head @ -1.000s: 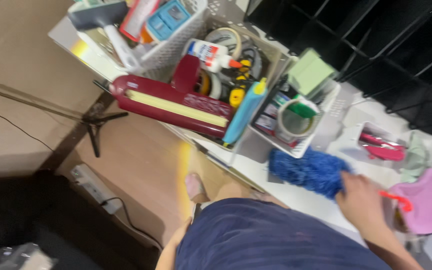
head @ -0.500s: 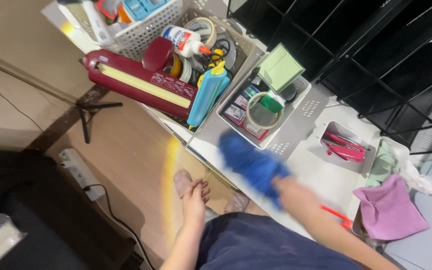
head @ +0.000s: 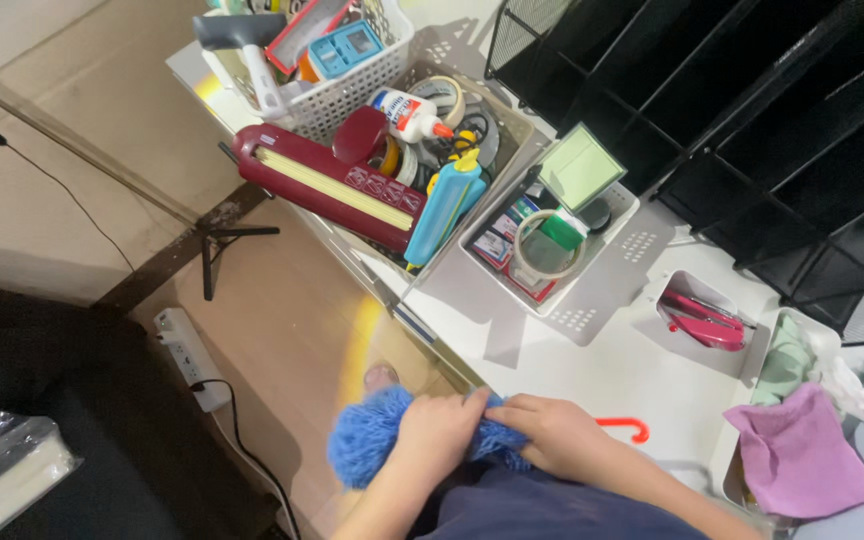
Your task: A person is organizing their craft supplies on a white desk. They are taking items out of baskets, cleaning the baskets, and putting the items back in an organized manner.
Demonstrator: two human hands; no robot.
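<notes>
- Both hands grip a fluffy blue duster (head: pixel 372 445) at the near edge of the white table (head: pixel 602 365): the left hand (head: pixel 440 432) is closed on its middle, the right hand (head: pixel 552 435) on its end, near a red hook handle (head: pixel 624 428).
- A tan basket (head: pixel 512 120) holds a glue bottle (head: pixel 407 112), tape rolls and a dark red tool (head: pixel 327 185).
- A white tray (head: pixel 602 235) holds a tape ring (head: pixel 547 250) and a green notepad (head: pixel 580 165).
- A small white tub (head: pixel 687 285) holds a pink stapler (head: pixel 702 322).
- A bin (head: pixel 727 470) at the right holds a purple cloth (head: pixel 802 455).

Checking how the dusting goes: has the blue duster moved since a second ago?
Yes. The blue duster left the white table top and now hangs past its near edge.
</notes>
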